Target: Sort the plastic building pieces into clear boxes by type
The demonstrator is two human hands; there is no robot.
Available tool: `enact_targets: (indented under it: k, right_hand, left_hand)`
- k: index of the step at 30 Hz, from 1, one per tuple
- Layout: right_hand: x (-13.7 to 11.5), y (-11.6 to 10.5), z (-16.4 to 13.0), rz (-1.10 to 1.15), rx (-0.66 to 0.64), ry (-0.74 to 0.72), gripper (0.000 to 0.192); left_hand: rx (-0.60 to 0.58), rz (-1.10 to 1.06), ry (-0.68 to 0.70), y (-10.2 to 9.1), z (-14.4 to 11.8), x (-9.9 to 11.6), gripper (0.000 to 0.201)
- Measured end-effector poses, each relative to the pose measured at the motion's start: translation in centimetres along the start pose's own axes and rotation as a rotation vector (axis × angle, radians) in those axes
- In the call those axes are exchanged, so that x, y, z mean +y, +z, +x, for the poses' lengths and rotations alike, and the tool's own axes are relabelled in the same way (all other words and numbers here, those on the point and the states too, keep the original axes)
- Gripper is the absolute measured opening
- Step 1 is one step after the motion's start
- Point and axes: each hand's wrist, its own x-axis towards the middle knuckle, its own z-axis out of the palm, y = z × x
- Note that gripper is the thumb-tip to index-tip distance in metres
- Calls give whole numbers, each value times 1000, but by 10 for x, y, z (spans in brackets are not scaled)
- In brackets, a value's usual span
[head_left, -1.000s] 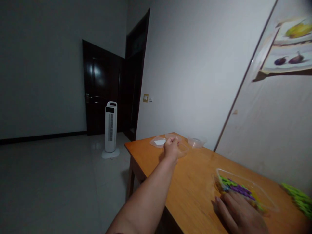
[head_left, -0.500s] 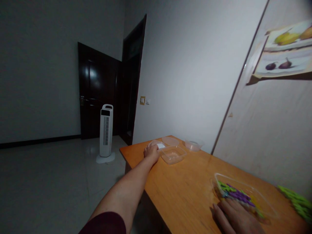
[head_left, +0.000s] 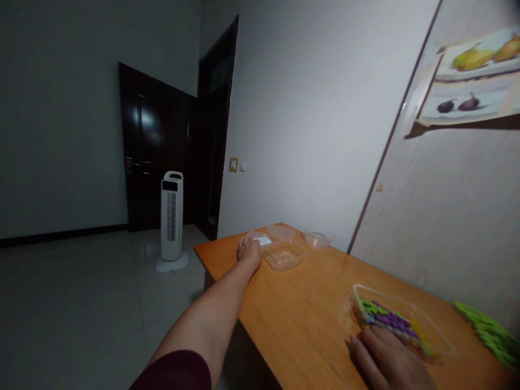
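The left hand (head_left: 249, 251) is reaching across the worktop (head_left: 309, 303), fingers curled on a clear lid (head_left: 260, 239) beside an empty tub (head_left: 284, 255). The right hand (head_left: 390, 360), fingers flat, is steadying the tray of coloured pieces (head_left: 400, 322); lifting the lid seems next.

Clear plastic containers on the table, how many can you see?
4, maybe more hidden: one with a white label under the left hand, one beside it, a round one behind, one holding colourful pieces.

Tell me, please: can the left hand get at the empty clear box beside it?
Probably yes. The left hand rests on the table just beside the empty clear box, with nothing between them.
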Motion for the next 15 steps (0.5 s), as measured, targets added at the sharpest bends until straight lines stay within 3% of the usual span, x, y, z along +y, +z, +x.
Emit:
enact_targets:
  k: [5, 9, 12, 15]
  right_hand:
    - [-4, -3, 3, 0, -19, 27, 30]
    - [-11, -6, 4, -3, -17, 62, 32]
    - [-17, -10, 6, -23, 3, 71, 32]
    - [-22, -14, 7, -54, 27, 68, 31]
  left_hand:
    - [67, 9, -32, -5, -5, 3, 33]
    - [181, -51, -110, -22, -9, 9, 28]
    - [349, -141, -131, -40, -12, 20, 24]
    - [498, -327, -68, -59, -19, 43, 19]
